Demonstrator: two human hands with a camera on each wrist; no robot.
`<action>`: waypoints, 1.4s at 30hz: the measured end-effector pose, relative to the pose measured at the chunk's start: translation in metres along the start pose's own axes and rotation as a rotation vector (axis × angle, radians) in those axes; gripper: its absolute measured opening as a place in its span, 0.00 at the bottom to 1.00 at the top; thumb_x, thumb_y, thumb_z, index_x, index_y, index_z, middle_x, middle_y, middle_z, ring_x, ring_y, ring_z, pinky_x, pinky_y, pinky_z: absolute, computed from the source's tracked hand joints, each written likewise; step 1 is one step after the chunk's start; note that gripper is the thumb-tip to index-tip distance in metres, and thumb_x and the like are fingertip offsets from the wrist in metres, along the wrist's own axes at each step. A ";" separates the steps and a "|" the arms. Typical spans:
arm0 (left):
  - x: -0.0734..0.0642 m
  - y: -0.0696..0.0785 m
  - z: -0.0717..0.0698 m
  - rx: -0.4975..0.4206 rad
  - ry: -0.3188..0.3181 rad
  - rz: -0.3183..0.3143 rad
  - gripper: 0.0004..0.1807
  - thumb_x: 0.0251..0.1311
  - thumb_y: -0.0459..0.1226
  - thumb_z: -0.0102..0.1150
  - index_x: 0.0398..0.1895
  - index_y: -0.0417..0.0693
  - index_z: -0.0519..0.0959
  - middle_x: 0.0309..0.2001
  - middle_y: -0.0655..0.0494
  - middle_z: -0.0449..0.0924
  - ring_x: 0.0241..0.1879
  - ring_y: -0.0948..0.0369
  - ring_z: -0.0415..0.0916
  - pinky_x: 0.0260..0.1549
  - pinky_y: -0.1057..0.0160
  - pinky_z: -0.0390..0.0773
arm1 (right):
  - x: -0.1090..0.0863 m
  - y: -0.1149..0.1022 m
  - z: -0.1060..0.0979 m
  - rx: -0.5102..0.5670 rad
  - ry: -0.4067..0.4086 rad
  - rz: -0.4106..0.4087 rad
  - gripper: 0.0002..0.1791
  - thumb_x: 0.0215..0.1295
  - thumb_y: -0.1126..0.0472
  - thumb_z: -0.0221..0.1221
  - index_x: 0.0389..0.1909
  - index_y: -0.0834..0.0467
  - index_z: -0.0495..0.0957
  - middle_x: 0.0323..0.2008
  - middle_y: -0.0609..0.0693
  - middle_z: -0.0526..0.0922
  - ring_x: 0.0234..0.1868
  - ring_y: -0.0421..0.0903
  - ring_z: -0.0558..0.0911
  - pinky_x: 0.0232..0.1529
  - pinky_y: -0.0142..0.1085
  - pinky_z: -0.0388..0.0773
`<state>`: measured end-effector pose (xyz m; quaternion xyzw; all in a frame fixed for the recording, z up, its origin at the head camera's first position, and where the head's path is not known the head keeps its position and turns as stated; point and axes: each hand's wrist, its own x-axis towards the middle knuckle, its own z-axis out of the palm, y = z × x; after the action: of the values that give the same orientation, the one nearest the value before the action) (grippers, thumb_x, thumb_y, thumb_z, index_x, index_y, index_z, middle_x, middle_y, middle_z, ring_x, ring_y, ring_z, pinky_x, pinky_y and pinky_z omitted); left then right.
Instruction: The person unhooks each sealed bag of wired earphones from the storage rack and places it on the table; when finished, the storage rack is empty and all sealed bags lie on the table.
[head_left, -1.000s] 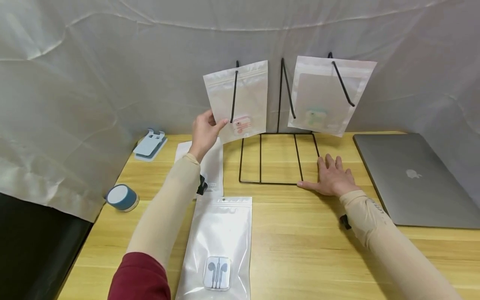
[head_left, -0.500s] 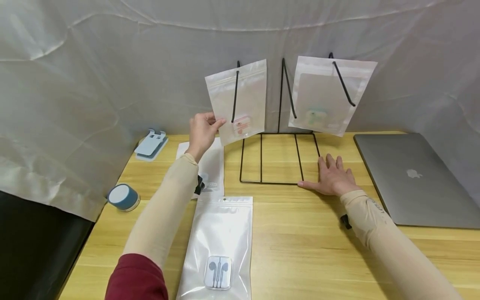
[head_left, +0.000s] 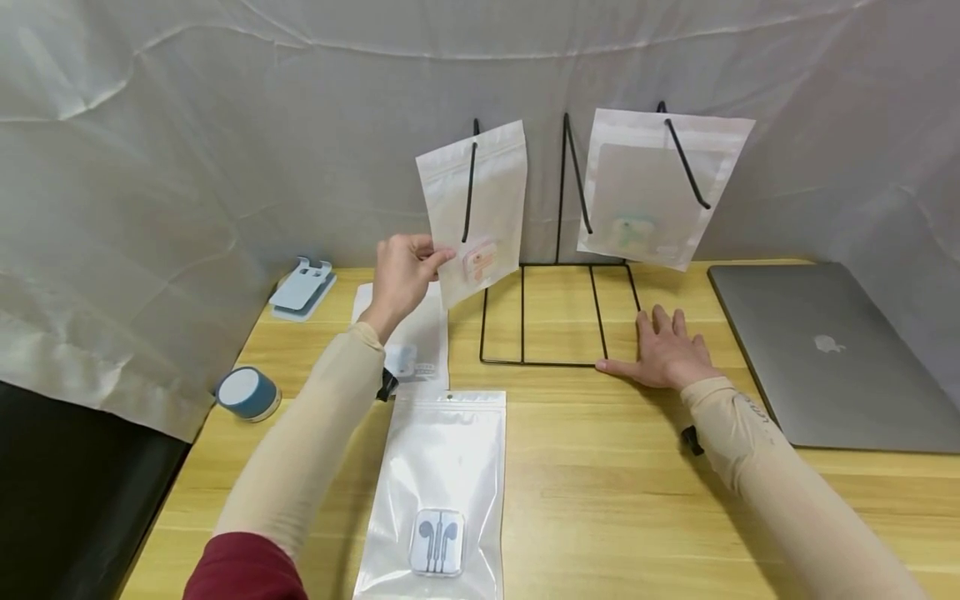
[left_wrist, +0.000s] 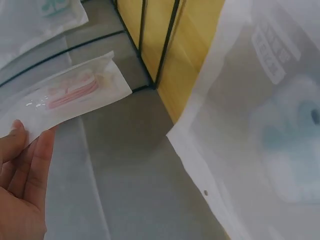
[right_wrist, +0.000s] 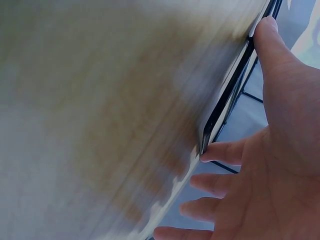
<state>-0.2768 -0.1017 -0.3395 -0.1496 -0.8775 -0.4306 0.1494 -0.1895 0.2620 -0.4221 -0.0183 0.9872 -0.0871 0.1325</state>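
Observation:
My left hand pinches the left edge of a white zip bag between thumb and fingers. That bag hangs on the left hook of a black wire rack, turned at an angle, with pink-printed earphones in a case inside. My right hand lies with fingers spread at the rack's front right corner, thumb and index finger touching the base wire. Another zip bag, holding a green-tinted case, hangs on the right hook. The middle hook carries nothing.
A clear-fronted bag with an earphone case lies on the wooden table, and behind it another white bag, partly under my left arm. A blue cylinder and a folding stand are at left. A grey laptop lies at right.
My left hand has moved slightly down and left, turning the hanging bag so it looks narrower and its lower edge sits lower. The right hand stays on the rack.

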 end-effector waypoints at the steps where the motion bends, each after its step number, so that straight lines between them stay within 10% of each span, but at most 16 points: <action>1: -0.002 0.002 -0.001 0.001 -0.006 0.009 0.07 0.60 0.38 0.68 0.34 0.43 0.88 0.33 0.51 0.87 0.26 0.62 0.84 0.27 0.68 0.82 | 0.000 0.000 0.000 -0.001 0.001 -0.001 0.70 0.53 0.17 0.49 0.75 0.71 0.43 0.73 0.74 0.40 0.70 0.77 0.37 0.62 0.74 0.45; 42: -0.114 0.050 -0.056 -0.068 -0.219 0.211 0.05 0.55 0.33 0.72 0.24 0.47 0.87 0.21 0.64 0.83 0.17 0.70 0.78 0.21 0.66 0.80 | 0.003 -0.003 0.003 -0.002 0.001 0.009 0.69 0.53 0.18 0.50 0.75 0.71 0.43 0.73 0.74 0.40 0.70 0.77 0.38 0.62 0.73 0.45</action>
<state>-0.1460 -0.1322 -0.3155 -0.2920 -0.8528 -0.4229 0.0923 -0.1912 0.2582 -0.4252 -0.0138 0.9875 -0.0853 0.1321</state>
